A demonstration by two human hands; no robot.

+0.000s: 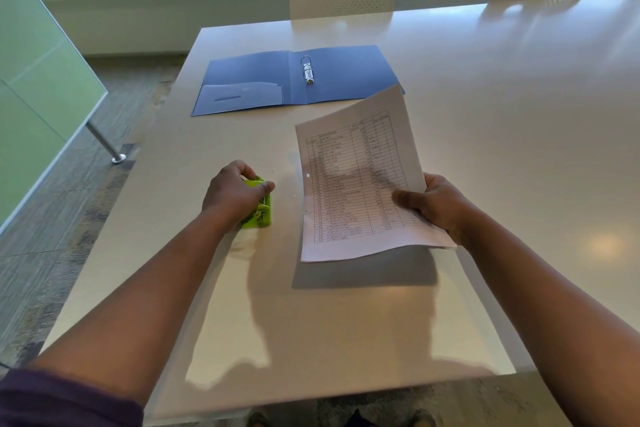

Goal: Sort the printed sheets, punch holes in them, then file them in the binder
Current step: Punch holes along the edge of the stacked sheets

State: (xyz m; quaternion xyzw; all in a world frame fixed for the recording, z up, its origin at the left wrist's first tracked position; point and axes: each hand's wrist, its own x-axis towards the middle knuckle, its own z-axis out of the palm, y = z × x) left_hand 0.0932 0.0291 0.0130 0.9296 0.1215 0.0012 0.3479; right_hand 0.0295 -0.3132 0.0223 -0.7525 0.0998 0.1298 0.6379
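Printed white paper sheets [360, 180] bearing a ruled table of dark text hang in the air above the pale glossy worktop [485, 107], pinched at their near right corner by the right hand [440, 206], whose thumb lies curled on top while the other fingers are hidden beneath. The stack's long axis runs from near to far and leans a little rightward at its far end; the far part rises off the worktop and casts a shadow under the near edge. One round hole shows by the left long edge, so I judge the punching at least partly done. Just left of that edge, apart from it, sits the small lime-green metal hole punch [259, 204] on the worktop, with the left hand [235, 192] curled over it and gripping it, thumb across its far end; tiny white paper specks lie between punch and sheets. Farther away and slightly left lies the open blue plastic ring binder [256, 80], flat on the worktop, its silver metal rings [307, 70] upright near the spine. The coming move turns on this: the rings stand beyond the sheets' far end and a little left of it, and the punched edge faces left. The right hand, already holding the stack, is the one placed to carry it forward, turning it until the punched edge lines up along the spine.
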